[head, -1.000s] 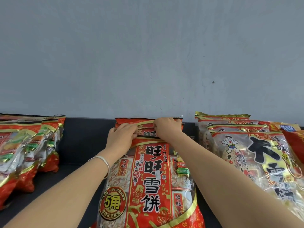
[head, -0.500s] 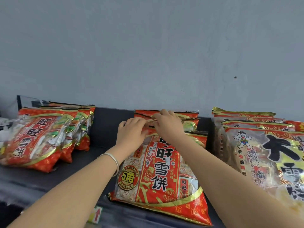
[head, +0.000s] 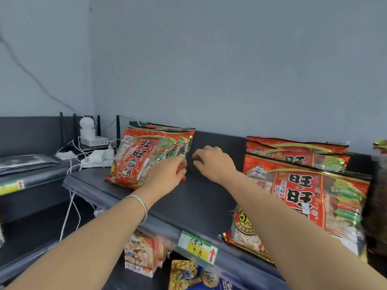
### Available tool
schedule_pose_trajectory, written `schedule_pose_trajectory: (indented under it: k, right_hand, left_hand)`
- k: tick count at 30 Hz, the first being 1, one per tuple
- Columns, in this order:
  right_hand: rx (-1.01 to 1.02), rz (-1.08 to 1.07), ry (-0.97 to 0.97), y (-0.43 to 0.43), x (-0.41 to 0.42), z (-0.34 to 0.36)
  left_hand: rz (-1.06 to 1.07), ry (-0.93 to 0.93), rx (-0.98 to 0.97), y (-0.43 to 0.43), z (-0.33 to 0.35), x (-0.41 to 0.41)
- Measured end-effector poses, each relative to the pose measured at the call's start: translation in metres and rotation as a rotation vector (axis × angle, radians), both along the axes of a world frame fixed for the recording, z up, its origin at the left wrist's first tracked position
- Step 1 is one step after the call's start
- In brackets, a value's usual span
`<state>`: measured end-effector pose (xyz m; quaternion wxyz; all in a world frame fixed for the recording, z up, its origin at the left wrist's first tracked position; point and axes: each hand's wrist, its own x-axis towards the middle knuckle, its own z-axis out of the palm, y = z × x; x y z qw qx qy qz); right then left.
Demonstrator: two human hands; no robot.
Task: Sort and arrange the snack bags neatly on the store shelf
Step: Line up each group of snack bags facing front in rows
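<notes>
Several red and gold snack bags lean in a stack (head: 136, 160) at the left of the dark shelf (head: 188, 201). My left hand (head: 167, 174), a silver bangle on its wrist, grips the lower right corner of that stack's bags. My right hand (head: 213, 164) hovers over the bare gap of shelf beside it, fingers half curled and holding nothing. To the right, a second stack of the same bags (head: 297, 197) lies flat, with my right forearm passing in front of its lower left corner.
A white device (head: 88, 130), a power strip (head: 98, 158) and loose white cables sit on the lower shelf section to the left. A price tag (head: 198, 246) hangs on the shelf's front rail. Snack boxes (head: 140, 254) stand on the shelf below. A gold-topped bag (head: 380, 143) shows at the far right edge.
Both hands have left the middle stack's top bags and moved left. My left hand now grips the left stack's edge. The view has swung left too.
</notes>
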<state>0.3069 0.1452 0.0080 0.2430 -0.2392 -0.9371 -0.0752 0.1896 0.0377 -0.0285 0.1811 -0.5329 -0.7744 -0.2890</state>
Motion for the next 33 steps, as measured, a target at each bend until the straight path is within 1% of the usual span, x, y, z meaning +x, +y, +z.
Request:
schedule_pose_trajectory:
  k: [4, 9, 12, 16, 21, 26, 29, 31, 33]
  right_hand:
    - [-0.047, 0.000, 0.020, -0.012, -0.051, 0.000]
    - [-0.086, -0.064, 0.037, -0.016, -0.102, 0.001]
    - [-0.079, -0.097, 0.099, -0.014, -0.125, 0.003]
    - [-0.040, -0.119, 0.181, -0.006, -0.148, 0.013]
    - [0.034, -0.118, 0.233, 0.018, -0.170, 0.029]
    - [0.075, -0.123, 0.220, 0.043, -0.188, 0.045]
    - [0.098, -0.143, 0.245, 0.059, -0.201, 0.054]
    - [0.081, -0.160, 0.230, 0.068, -0.212, 0.059]
    - [0.043, -0.184, 0.175, 0.075, -0.223, 0.063]
  left_hand:
    - [0.001, 0.024, -0.002, -0.013, 0.005, -0.055]
    - [-0.037, 0.000, 0.009, -0.017, 0.008, -0.122]
    - [-0.065, -0.004, 0.032, -0.009, 0.009, -0.150]
    - [-0.092, 0.007, 0.062, 0.006, 0.019, -0.173]
    - [-0.119, 0.011, 0.093, 0.030, 0.030, -0.193]
    - [-0.090, 0.030, 0.116, 0.051, 0.043, -0.209]
    - [-0.074, 0.035, 0.135, 0.062, 0.052, -0.221]
    - [-0.067, 0.036, 0.137, 0.067, 0.055, -0.229]
    - [-0.069, 0.035, 0.130, 0.072, 0.057, -0.239]
